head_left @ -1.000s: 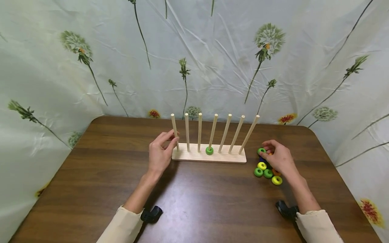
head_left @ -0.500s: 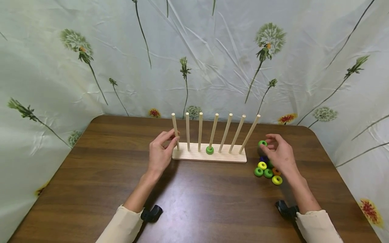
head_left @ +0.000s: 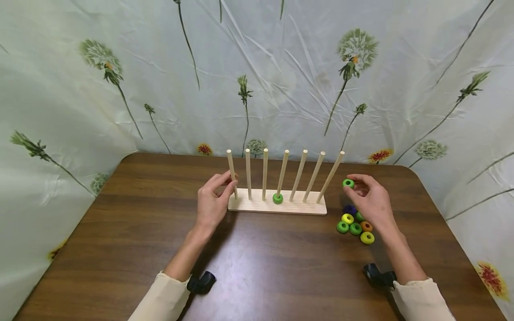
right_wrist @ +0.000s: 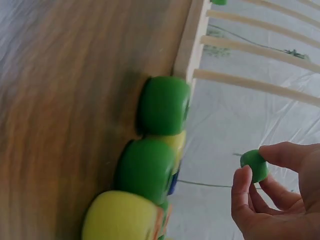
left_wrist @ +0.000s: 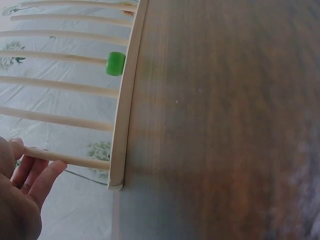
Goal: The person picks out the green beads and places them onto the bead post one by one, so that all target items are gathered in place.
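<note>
A wooden rack (head_left: 249, 206) with several upright pegs stands on the table, one green ring (head_left: 277, 199) around the base of its middle peg. My left hand (head_left: 213, 200) pinches the leftmost peg (left_wrist: 85, 162) partway up. On the right, my right hand (head_left: 371, 200) pinches another green ring (head_left: 348, 183) between thumb and fingers, raised above the pile; the right wrist view shows this held ring (right_wrist: 254, 165) clear of the table.
Several loose rings lie bunched right of the rack: yellow (head_left: 367, 238), orange (head_left: 366, 226), dark blue (head_left: 350, 209) and green (head_left: 342, 227). A floral curtain (head_left: 281, 89) hangs behind the brown table (head_left: 273, 267).
My right hand has lifted the green ring up and away from the pile, baring the dark blue ring beneath. The left hand stays on the peg.
</note>
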`<move>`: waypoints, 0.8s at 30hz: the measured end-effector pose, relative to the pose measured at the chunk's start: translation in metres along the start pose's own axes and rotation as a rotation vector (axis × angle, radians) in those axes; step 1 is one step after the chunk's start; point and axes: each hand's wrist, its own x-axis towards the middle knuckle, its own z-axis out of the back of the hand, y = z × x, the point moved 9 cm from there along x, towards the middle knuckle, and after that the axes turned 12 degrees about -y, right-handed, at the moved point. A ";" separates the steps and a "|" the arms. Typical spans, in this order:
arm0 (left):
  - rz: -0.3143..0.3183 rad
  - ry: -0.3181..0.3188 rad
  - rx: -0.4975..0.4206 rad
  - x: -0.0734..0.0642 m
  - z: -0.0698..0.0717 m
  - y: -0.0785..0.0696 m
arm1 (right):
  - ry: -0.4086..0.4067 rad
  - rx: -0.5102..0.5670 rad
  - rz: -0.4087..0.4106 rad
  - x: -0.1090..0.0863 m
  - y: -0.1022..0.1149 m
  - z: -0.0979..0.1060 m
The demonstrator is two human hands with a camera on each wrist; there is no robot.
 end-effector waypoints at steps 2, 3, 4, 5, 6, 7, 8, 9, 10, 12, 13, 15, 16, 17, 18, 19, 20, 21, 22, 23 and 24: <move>0.001 0.006 -0.005 -0.001 -0.001 0.001 | -0.003 0.016 0.003 -0.001 0.003 0.002; 0.004 0.005 -0.011 -0.001 -0.001 0.001 | -0.003 0.026 0.008 -0.001 0.005 0.003; 0.005 0.004 -0.016 -0.001 -0.001 0.001 | -0.002 0.039 0.015 -0.001 0.008 0.003; 0.005 0.001 -0.017 -0.001 -0.001 0.001 | 0.001 0.051 0.023 -0.001 0.010 0.002; 0.006 -0.001 -0.019 -0.001 -0.001 0.001 | 0.003 0.064 0.030 -0.001 0.012 0.002; 0.007 -0.002 -0.018 -0.001 -0.001 0.001 | 0.004 0.078 0.036 -0.001 0.014 0.002; 0.008 -0.002 -0.017 -0.001 -0.001 0.001 | 0.005 0.091 0.041 -0.001 0.017 0.003; 0.008 0.000 -0.017 -0.001 -0.001 0.001 | 0.002 0.102 0.043 -0.001 0.019 0.004; 0.006 0.002 -0.015 0.000 -0.001 0.001 | -0.002 0.116 0.045 -0.001 0.021 0.004; 0.005 0.004 -0.014 0.000 -0.001 0.001 | -0.006 0.132 0.047 -0.001 0.025 0.006; 0.005 0.003 -0.016 0.000 -0.001 0.000 | -0.005 0.143 0.045 -0.001 0.027 0.007; 0.009 0.002 -0.022 0.000 -0.001 0.001 | -0.006 0.158 0.045 -0.001 0.031 0.008; 0.010 0.000 -0.024 -0.001 -0.001 0.001 | -0.004 0.161 0.047 -0.001 0.033 0.009; 0.011 -0.001 -0.025 -0.001 0.000 0.001 | -0.005 0.163 0.054 -0.001 0.035 0.009; 0.011 -0.002 -0.026 -0.001 0.000 0.001 | -0.006 0.166 0.061 -0.001 0.038 0.010; 0.014 -0.002 -0.028 -0.001 0.000 0.001 | -0.009 0.166 0.071 -0.002 0.040 0.011; 0.016 -0.001 -0.029 -0.001 0.000 0.001 | -0.012 0.163 0.083 -0.002 0.042 0.011; 0.018 0.001 -0.029 -0.001 0.000 0.001 | -0.016 0.162 0.092 -0.002 0.044 0.012; 0.019 0.002 -0.030 -0.001 -0.001 0.002 | -0.020 0.159 0.101 -0.003 0.046 0.013; 0.021 0.004 -0.032 -0.001 -0.001 0.002 | -0.023 0.159 0.109 -0.004 0.049 0.013; 0.024 0.004 -0.033 -0.002 -0.001 0.002 | -0.024 0.161 0.112 -0.004 0.050 0.014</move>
